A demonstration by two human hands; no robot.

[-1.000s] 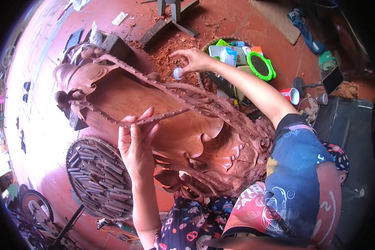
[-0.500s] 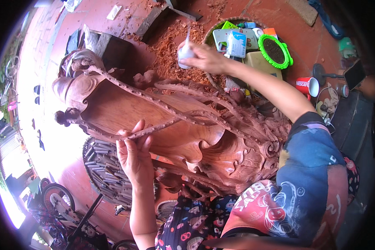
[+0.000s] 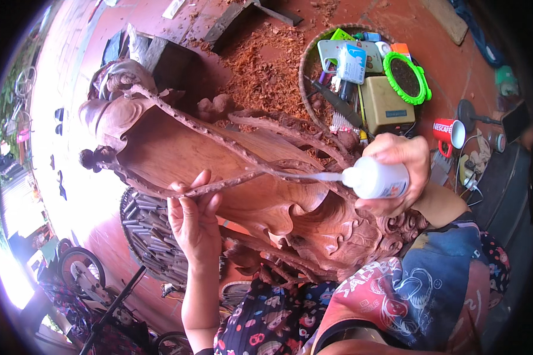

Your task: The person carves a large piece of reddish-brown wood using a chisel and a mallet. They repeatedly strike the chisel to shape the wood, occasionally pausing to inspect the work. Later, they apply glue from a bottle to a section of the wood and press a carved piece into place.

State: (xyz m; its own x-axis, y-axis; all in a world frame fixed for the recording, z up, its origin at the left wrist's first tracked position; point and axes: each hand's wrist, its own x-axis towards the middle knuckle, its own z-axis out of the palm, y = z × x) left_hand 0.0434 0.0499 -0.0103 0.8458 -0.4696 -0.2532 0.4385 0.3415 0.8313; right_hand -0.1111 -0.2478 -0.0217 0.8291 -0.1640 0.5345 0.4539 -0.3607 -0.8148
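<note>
A large reddish-brown wood carving (image 3: 183, 148) lies in front of me, with smooth, leaf-like hollows and thin knobbly stems running across it. At its near left side, my left hand (image 3: 196, 228) pinches one carved stem (image 3: 222, 185) between thumb and fingers. My right hand (image 3: 419, 165) is wrapped round a white squeeze bottle (image 3: 384, 179) with a long thin nozzle. The bottle is tilted on its side above the right part of the carving, its nozzle pointing left along the stems. Whether the nozzle tip touches the wood, I cannot tell.
Beyond the carving, wood shavings (image 3: 260, 71) cover the tiled floor. A round basket (image 3: 305, 89) at the far right holds a beige box (image 3: 388, 106) and a green-rimmed round item (image 3: 405, 80). Nearby stands a red mug (image 3: 447, 133). Several chisels (image 3: 151, 234) fill a tray at left.
My right hand has brought the white bottle from over the shavings toward me and to the right, turning it from upright to sideways. My left hand keeps its pinch on the stem.
</note>
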